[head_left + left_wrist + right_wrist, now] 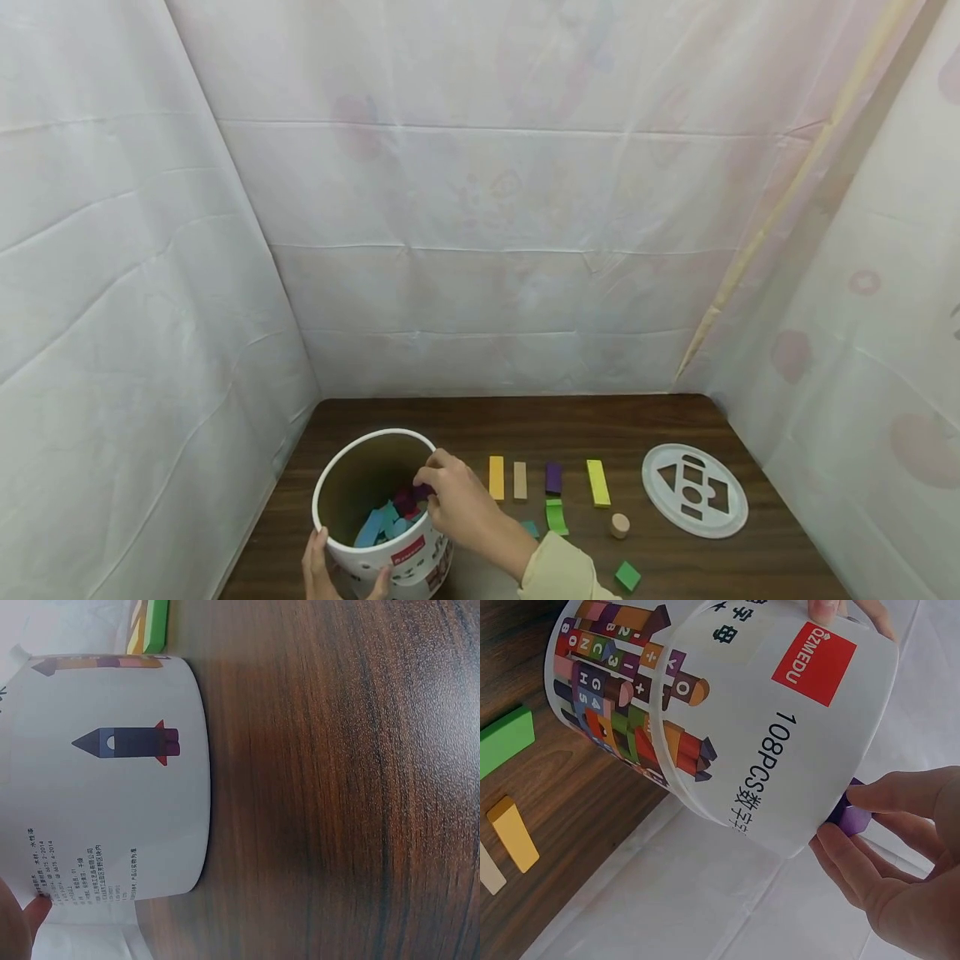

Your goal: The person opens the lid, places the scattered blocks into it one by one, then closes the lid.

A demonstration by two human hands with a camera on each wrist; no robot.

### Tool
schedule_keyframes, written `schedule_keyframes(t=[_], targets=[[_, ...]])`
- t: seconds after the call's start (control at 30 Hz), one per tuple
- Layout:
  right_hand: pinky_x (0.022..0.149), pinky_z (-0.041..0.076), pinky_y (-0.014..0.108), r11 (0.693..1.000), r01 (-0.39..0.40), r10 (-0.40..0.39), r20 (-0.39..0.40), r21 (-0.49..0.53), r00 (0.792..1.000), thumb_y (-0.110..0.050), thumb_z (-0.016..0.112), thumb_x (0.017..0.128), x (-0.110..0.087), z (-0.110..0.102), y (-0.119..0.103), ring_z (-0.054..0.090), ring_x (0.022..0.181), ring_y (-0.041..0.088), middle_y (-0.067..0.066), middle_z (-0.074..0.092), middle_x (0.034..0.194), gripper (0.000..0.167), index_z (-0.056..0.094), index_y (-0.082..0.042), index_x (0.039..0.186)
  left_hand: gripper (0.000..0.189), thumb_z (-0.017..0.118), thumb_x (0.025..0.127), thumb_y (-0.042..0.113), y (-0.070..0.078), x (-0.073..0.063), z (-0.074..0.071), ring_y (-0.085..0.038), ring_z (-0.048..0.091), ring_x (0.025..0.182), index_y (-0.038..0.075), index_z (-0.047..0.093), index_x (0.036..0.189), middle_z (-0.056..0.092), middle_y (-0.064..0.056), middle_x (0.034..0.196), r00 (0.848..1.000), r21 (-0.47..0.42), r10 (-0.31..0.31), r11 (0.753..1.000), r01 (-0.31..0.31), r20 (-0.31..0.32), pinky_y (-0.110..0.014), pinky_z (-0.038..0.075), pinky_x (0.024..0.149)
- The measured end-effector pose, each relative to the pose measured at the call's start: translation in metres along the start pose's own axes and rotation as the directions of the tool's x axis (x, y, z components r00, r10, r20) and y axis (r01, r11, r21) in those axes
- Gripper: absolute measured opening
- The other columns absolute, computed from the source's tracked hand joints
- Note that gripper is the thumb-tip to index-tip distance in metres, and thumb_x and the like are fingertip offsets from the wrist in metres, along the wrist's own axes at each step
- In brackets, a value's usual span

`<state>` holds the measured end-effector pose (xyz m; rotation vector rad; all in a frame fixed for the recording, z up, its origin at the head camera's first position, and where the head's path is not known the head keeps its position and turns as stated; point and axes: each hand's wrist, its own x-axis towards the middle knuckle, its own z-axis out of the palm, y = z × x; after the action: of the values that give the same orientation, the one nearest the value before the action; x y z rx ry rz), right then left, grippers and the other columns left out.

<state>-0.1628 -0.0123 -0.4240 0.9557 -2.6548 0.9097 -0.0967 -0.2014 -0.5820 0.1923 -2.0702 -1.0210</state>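
Note:
A white printed bucket (408,575) stands at the table's front left, tilted slightly toward me, with several coloured blocks (384,523) inside. My left hand (318,568) grips its near side, fingers at the rim and thumb on the front wall. In the left wrist view only part of that hand shows against the bucket (135,802). Over the bucket's right rim, my right hand (465,505) pinches a purple block (853,819) between thumb and fingers. The right wrist view shows this block right at the rim, partly hidden by the bucket wall.
Right of the bucket lie an orange block (497,477), a beige block (520,481), a purple block (553,478), a yellow block (598,483), a green curved block (556,517), a wooden cylinder (619,525) and a green cube (627,576). A white lid with cutouts (701,522) lies farther right.

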Motion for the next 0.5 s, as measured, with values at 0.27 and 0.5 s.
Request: schedule_keyframes(t=[0.27,0.5], targets=[[0.069,0.051,0.015,0.999,-0.003,0.002,-0.001,-0.054,1.0,0.002,0.067,0.077,0.0008,0.001,-0.0018,0.058,0.085,0.009,0.003,0.059,0.1,0.026,0.072,-0.011,0.099,0.117,0.094,0.044,0.007,0.003,0.0017,0.0001,-0.046,0.046,0.104,0.009,0.034,0.144,0.036,-0.029,0.135,1.0,0.015,-0.022,1.0,0.022,0.001,-0.067,0.046,0.069],[0.072,0.053,0.018,0.998,-0.001,0.0,-0.03,-0.06,1.0,0.001,0.069,0.078,-0.0038,0.0053,0.0003,0.059,0.087,0.011,0.003,0.059,0.101,0.026,0.073,-0.012,0.101,0.119,0.095,0.042,0.01,0.0034,-0.0008,0.0007,-0.041,0.049,0.103,0.01,0.035,0.144,0.038,-0.027,0.135,1.0,0.035,-0.016,0.999,0.016,-0.012,-0.062,0.048,0.071]])
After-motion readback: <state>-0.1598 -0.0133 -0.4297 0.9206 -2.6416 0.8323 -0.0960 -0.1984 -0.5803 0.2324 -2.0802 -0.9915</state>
